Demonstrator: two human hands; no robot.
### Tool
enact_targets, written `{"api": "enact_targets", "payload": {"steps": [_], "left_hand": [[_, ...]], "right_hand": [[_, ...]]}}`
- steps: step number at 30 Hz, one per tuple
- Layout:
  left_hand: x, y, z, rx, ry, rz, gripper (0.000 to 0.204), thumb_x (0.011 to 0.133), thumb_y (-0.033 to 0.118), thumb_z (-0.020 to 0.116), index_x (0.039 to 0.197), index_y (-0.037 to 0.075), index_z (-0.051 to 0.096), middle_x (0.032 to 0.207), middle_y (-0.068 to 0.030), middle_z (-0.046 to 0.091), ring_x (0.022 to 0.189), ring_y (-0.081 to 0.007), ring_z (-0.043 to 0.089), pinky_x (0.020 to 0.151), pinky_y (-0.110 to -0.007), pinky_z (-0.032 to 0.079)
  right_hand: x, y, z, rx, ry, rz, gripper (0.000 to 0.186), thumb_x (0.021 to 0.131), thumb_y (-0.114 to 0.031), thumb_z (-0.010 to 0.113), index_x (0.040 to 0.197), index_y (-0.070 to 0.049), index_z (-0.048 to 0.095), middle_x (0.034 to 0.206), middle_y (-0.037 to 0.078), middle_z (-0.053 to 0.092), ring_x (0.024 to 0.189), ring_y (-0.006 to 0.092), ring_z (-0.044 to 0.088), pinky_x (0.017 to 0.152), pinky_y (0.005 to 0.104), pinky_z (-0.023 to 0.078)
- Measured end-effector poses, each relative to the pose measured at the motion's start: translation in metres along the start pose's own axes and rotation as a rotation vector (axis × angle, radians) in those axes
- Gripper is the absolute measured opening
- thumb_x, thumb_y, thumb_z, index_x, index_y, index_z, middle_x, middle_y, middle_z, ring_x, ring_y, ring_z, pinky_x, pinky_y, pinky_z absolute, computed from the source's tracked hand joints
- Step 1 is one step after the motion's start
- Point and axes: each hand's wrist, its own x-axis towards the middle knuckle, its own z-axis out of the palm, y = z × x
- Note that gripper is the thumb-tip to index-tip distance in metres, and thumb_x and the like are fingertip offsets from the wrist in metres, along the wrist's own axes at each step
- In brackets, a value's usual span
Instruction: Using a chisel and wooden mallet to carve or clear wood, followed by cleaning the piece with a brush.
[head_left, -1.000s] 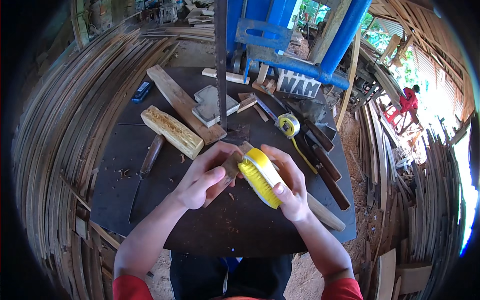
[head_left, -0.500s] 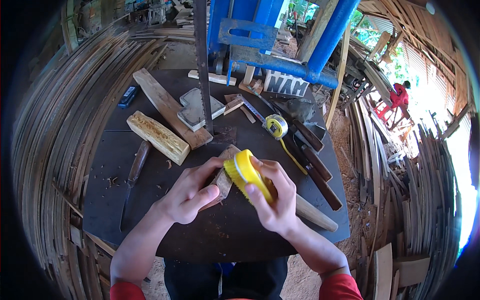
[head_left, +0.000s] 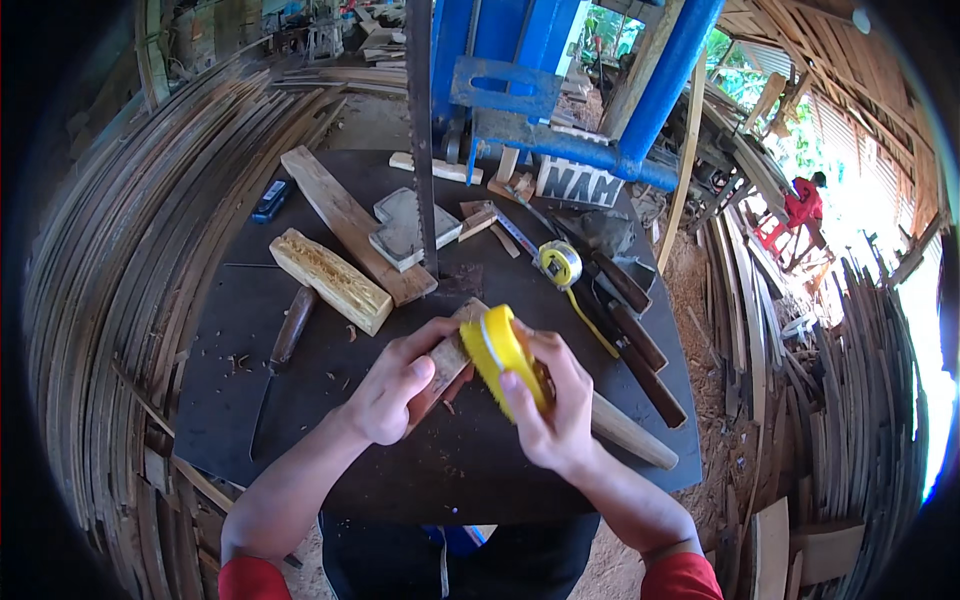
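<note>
My left hand (head_left: 395, 385) is closed around a small wooden block (head_left: 447, 368), held tilted above the dark table. In my right hand (head_left: 558, 405) is a yellow scrubbing brush (head_left: 512, 350), gripped by its curved back. The bristles press against the right side of the block, and the brush hides part of that side. A pale round wooden handle (head_left: 632, 434) lies on the table beyond my right wrist; its other end is hidden. To the left of my left hand lies a knife with a dark wooden handle (head_left: 293, 328).
A saw blade (head_left: 421, 130) stands upright through the dark table (head_left: 330, 440), before a blue machine frame (head_left: 535, 125). Around it lie a rough block (head_left: 330, 283), a plank (head_left: 350, 215), a yellow tape measure (head_left: 559, 264) and dark-handled tools (head_left: 640, 335). A person in red (head_left: 803, 203) is far right.
The brush has shifted slightly along the block and is a little blurred. My left hand has turned a bit, showing more of the block. The whole view has shifted slightly.
</note>
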Motion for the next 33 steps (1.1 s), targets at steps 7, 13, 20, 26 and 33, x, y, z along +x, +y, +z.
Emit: {"api": "enact_targets", "payload": {"steps": [7, 13, 20, 26, 33], "left_hand": [[0.003, 0.003, 0.002, 0.112, -0.023, 0.242, 0.083, 0.087, 0.053, 0.075, 0.141, -0.005, 0.052, 0.104, -0.015, 0.07, 0.088, -0.0205, 0.071, 0.077, -0.032, 0.057], [0.0, 0.016, 0.009, 0.722, 0.179, 0.427, 0.054, 0.079, 0.025, 0.081, 0.121, -0.006, 0.066, 0.102, -0.023, 0.074, 0.087, -0.0335, 0.076, 0.077, -0.036, 0.06], [0.005, 0.008, -0.002, 0.844, 0.334, 0.596, 0.04, 0.085, 0.025, 0.073, 0.113, -0.002, 0.071, 0.091, -0.015, 0.074, 0.075, -0.0285, 0.075, 0.067, -0.034, 0.059], [-0.005, 0.019, -0.006, 0.869, 0.327, 0.557, 0.045, 0.088, 0.032, 0.065, 0.113, -0.005, 0.071, 0.099, -0.0176, 0.073, 0.088, -0.0282, 0.075, 0.075, -0.034, 0.06], [-0.001, 0.01, -0.016, 0.672, 0.465, 0.642, 0.039, 0.089, 0.028, 0.07, 0.113, -0.003, 0.071, 0.087, -0.0157, 0.07, 0.078, -0.0276, 0.074, 0.07, -0.034, 0.058]], "right_hand": [[-0.014, 0.006, 0.001, 0.242, -0.017, 0.025, 0.041, 0.095, -0.009, 0.066, 0.13, 0.008, 0.053, 0.109, 0.02, 0.065, 0.085, 0.0194, 0.064, 0.075, 0.0311, 0.05], [-0.012, 0.004, 0.003, 0.296, -0.001, -0.019, 0.039, 0.097, -0.009, 0.063, 0.129, 0.009, 0.051, 0.114, 0.021, 0.064, 0.093, 0.0222, 0.063, 0.085, 0.0332, 0.048], [0.0, -0.014, 0.006, 0.418, -0.127, 0.31, 0.04, 0.105, -0.013, 0.054, 0.14, 0.003, 0.046, 0.122, 0.014, 0.062, 0.115, 0.0176, 0.06, 0.101, 0.0311, 0.044], [-0.008, -0.009, 0.006, 0.652, -0.154, 0.366, 0.063, 0.102, -0.022, 0.055, 0.155, -0.002, 0.026, 0.131, 0.021, 0.057, 0.112, 0.0269, 0.063, 0.094, 0.0396, 0.052], [0.005, -0.023, -0.025, 1.728, -0.948, 0.254, 0.056, 0.092, -0.036, 0.064, 0.134, -0.003, 0.049, 0.123, 0.04, 0.055, 0.093, 0.0493, 0.069, 0.065, 0.0473, 0.059]]}}
